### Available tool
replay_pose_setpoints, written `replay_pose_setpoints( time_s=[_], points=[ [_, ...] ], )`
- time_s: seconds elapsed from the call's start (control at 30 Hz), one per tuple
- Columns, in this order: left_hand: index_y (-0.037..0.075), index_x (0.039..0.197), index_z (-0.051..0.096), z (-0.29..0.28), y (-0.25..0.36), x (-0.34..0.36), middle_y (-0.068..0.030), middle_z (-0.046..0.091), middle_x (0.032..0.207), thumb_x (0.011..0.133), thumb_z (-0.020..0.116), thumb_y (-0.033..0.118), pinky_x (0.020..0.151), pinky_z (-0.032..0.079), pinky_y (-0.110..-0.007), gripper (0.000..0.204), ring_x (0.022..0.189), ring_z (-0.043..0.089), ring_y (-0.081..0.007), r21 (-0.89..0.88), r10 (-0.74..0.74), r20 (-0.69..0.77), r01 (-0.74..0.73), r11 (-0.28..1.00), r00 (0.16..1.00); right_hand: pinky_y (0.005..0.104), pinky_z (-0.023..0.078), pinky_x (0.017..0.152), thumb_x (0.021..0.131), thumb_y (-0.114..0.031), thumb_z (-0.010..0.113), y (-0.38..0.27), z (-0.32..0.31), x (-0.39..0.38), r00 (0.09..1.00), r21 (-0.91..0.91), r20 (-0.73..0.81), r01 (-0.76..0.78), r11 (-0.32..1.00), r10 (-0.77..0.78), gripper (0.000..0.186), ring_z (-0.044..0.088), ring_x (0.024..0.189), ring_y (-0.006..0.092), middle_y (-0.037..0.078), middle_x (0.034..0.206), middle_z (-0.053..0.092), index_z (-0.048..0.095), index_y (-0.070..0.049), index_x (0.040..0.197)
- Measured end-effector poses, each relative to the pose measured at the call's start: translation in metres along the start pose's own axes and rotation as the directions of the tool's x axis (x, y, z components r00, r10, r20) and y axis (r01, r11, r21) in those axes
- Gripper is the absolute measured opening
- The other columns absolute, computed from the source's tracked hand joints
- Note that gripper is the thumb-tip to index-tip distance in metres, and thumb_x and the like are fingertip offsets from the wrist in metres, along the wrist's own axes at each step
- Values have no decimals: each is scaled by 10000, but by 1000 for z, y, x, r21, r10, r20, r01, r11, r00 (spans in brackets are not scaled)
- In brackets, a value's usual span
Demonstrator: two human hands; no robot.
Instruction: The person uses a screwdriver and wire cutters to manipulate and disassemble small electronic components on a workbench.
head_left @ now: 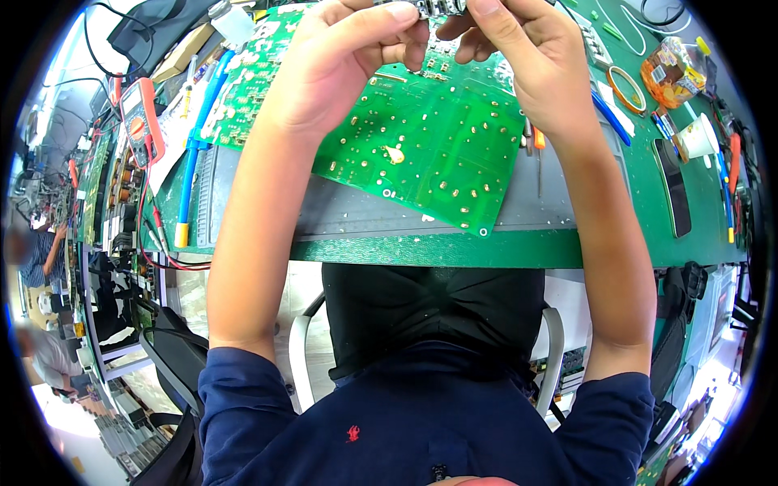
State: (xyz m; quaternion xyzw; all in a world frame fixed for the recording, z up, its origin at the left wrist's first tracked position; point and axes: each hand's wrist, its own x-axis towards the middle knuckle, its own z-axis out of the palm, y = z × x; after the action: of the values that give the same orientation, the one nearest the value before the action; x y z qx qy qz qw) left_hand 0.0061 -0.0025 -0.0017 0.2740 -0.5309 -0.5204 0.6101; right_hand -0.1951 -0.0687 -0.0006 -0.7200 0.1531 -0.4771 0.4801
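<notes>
At the upper edge of the head view, both my hands hold one small black and silver electronic part (442,8) between them. My left hand (336,69) pinches its left end with thumb and fingers. Its right end is gripped by my right hand (545,61), thumb in front. The part is cut off by the picture's edge, so its exact kind does not show. Beneath my hands lies a large green circuit board (429,154), solder points facing up, with a whitish blob (394,154) near its middle. The board rests on a grey mat (348,212).
On the left are a red multimeter (142,121) with leads and a blue bar (190,162) with yellow ends. To the right lie a phone (671,186), a blue pen (612,117), an orange-handled screwdriver (539,139), a tape roll (626,89), a white cup (698,136) and a plastic jar (673,73).
</notes>
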Motion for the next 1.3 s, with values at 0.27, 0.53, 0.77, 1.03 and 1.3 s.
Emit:
replay_pose_setpoints(
  time_s=[0.27, 0.53, 0.77, 1.03, 1.3],
  points=[
    [-61, 1261, 564, -2, 3, -1, -128, 687, 963, 939, 612, 168, 731, 551, -322, 398, 803, 664, -194, -33, -14, 31, 15, 999, 999, 222, 507, 667, 1011, -216, 613, -11, 5, -2, 999, 23, -8, -49, 999, 50, 233, 622, 734, 81, 50, 840, 688, 664, 11, 1008],
    [-74, 1263, 546, -2, 7, -1, -145, 683, 950, 930, 584, 180, 757, 543, -320, 420, 815, 661, -210, -42, -45, 50, 47, 998, 998, 225, 505, 674, 1012, -228, 615, 2, 4, -1, 1000, 29, 19, 11, 1000, -11, 246, 617, 741, 81, 43, 830, 679, 672, 6, 961],
    [-73, 1268, 543, -1, 8, -1, -159, 682, 962, 925, 579, 171, 776, 539, -328, 422, 822, 657, -215, -54, -48, 63, 51, 997, 997, 228, 495, 662, 1020, -240, 601, 1, 4, -2, 998, -12, 35, 58, 998, -57, 288, 603, 721, 80, 34, 789, 668, 683, 14, 914],
    [-13, 1248, 596, 1, 6, -2, -56, 679, 952, 938, 632, 163, 751, 509, -320, 358, 841, 637, -175, 82, -25, -1, 25, 996, 1000, 223, 479, 647, 1001, -264, 632, -5, 6, -3, 998, -76, 36, 53, 996, -50, 304, 601, 711, 79, 34, 776, 674, 702, 22, 924],
    [0, 1173, 601, 4, -2, 4, -44, 663, 925, 966, 622, 158, 703, 501, -256, 262, 769, 622, -125, 147, 34, -141, -13, 989, 989, 227, 483, 650, 1020, -279, 577, -23, -35, 21, 914, -117, -358, 159, 980, -191, 300, 628, 706, 101, 74, 860, 693, 662, 6, 1064]
  ],
)
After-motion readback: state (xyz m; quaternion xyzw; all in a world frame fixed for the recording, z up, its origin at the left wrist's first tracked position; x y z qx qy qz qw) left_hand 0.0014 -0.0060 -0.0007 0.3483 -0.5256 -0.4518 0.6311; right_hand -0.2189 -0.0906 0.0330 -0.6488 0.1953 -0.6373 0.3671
